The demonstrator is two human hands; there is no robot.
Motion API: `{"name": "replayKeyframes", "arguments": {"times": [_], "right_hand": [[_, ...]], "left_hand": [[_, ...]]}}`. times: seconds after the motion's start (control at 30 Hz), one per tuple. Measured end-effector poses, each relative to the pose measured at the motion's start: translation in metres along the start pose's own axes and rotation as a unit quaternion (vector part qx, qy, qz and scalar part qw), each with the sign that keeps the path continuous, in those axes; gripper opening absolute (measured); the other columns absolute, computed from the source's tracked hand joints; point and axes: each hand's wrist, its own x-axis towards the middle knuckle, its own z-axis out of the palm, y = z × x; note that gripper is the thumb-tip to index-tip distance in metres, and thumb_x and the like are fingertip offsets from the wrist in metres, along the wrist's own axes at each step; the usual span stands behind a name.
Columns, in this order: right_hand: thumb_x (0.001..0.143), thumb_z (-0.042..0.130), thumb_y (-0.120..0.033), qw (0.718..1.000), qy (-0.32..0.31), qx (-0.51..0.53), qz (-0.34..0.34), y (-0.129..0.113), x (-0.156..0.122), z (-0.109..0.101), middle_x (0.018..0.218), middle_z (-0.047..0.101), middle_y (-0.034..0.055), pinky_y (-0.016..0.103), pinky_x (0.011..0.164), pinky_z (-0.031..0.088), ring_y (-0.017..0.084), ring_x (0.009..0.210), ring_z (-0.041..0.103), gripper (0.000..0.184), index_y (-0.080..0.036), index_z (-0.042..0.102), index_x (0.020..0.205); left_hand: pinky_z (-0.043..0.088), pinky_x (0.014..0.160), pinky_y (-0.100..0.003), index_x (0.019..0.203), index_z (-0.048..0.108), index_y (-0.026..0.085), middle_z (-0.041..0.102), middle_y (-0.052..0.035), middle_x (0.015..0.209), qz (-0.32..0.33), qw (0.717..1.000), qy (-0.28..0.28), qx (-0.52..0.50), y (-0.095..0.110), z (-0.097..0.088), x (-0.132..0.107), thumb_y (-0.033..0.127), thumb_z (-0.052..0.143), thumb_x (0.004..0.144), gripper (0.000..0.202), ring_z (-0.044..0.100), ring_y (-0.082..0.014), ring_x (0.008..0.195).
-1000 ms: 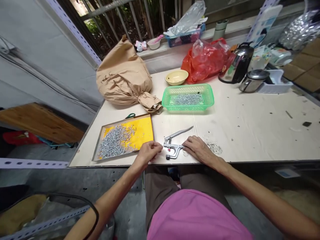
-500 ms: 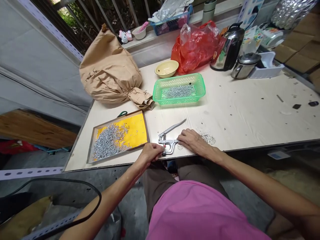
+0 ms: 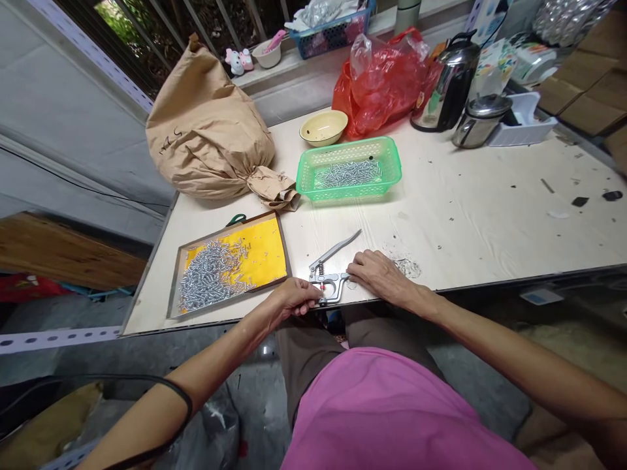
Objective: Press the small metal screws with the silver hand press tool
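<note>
Silvery snap pliers (image 3: 337, 279) lie near the table's front edge, their upper handle raised at an angle and a spring by the pivot. My right hand (image 3: 375, 274) is closed over the lower handle, which disappears under the fingers. At the jaw end, my left hand (image 3: 296, 295) is pinched, fingertips beside the small red-tipped die. Whatever sits between those fingertips is too small to make out. Left of this hand, a shallow tray (image 3: 287, 251) holds a yellow sheet (image 3: 267, 251) and a heap of small metal pieces (image 3: 208, 277).
Behind the pliers stands a green basket (image 3: 308, 194) with more small metal pieces. Around it are a cream bowl (image 3: 323, 128), a red plastic bag (image 3: 377, 91), a tied brown sack (image 3: 210, 137) and a steel kettle (image 3: 448, 85). Green-handled scissors (image 3: 236, 220) poke out behind the tray.
The left fingertips have shifted slightly at the jaw, and more of the red-tipped die shows. My right hand stays on the lower handle. The whole view has shifted a little.
</note>
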Motion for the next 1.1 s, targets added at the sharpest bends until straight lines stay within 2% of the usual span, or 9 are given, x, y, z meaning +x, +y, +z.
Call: {"name": "replayKeyframes", "arguments": {"times": [0.17,0.37,0.47,0.6,0.77,0.93,1.1], "right_hand": [[0.095,0.045,-0.033,0.999,-0.040,0.026,-0.009,0.004,0.004,-0.011,0.089,0.055,0.0056,0.031,0.068,0.030,0.018,0.081,0.046,0.021,-0.019,0.061,0.094],[0.094,0.046,-0.025,0.999,0.002,-0.049,-0.006,0.026,0.040,-0.012,0.096,0.056,0.0090,0.033,0.066,0.025,0.023,0.088,0.042,0.017,-0.020,0.061,0.101],[0.095,0.043,-0.022,0.997,-0.014,-0.070,-0.039,0.037,0.059,-0.009,0.087,0.057,0.0076,0.034,0.068,0.024,0.022,0.085,0.041,0.019,-0.020,0.062,0.094],[0.096,0.037,-0.016,0.992,-0.045,-0.092,-0.079,0.043,0.072,-0.016,0.081,0.057,0.0063,0.035,0.072,0.024,0.020,0.080,0.042,0.027,-0.018,0.060,0.082],[0.093,0.041,-0.018,0.993,-0.053,-0.077,-0.072,0.045,0.072,-0.021,0.084,0.059,0.0063,0.034,0.073,0.026,0.021,0.082,0.043,0.021,-0.018,0.059,0.083],[0.093,0.040,-0.021,0.996,-0.060,-0.048,-0.051,0.048,0.065,-0.015,0.082,0.059,0.0070,0.032,0.065,0.028,0.022,0.080,0.043,0.024,-0.019,0.059,0.078],[0.094,0.038,-0.018,0.995,-0.075,-0.059,-0.034,0.045,0.055,-0.021,0.085,0.060,0.0076,0.032,0.065,0.029,0.022,0.082,0.044,0.025,-0.018,0.060,0.080]], "left_hand": [[0.019,0.032,-0.019,0.057,0.056,0.014,0.051,0.0051,0.043,-0.005,1.000,-0.013,-0.006,-0.001,-0.001,0.001,0.033,0.070,0.064,0.025,0.037,-0.0033,0.029],[0.020,0.031,-0.018,0.058,0.057,0.014,0.051,0.0046,0.042,-0.011,1.000,-0.006,0.000,0.000,0.001,0.000,0.029,0.065,0.070,0.021,0.037,-0.0040,0.028],[0.021,0.031,-0.018,0.057,0.055,0.014,0.051,0.0048,0.041,-0.009,1.000,0.006,0.006,-0.002,0.002,0.001,0.029,0.066,0.070,0.022,0.037,-0.0039,0.028],[0.022,0.032,-0.017,0.058,0.054,0.015,0.052,0.0052,0.042,0.004,1.000,0.004,0.005,-0.008,0.001,0.005,0.033,0.067,0.070,0.026,0.038,-0.0034,0.030],[0.024,0.033,-0.017,0.058,0.053,0.016,0.052,0.0054,0.043,0.013,1.000,-0.002,0.005,-0.010,0.002,0.005,0.034,0.066,0.073,0.027,0.039,-0.0037,0.030],[0.023,0.032,-0.018,0.058,0.052,0.015,0.051,0.0052,0.041,-0.007,1.000,0.008,0.008,-0.002,0.006,0.001,0.028,0.063,0.075,0.025,0.038,-0.0040,0.028],[0.024,0.032,-0.017,0.062,0.055,0.014,0.052,0.0053,0.043,-0.014,1.000,0.008,-0.007,0.000,0.007,0.000,0.028,0.064,0.075,0.021,0.040,-0.0039,0.029]]}}
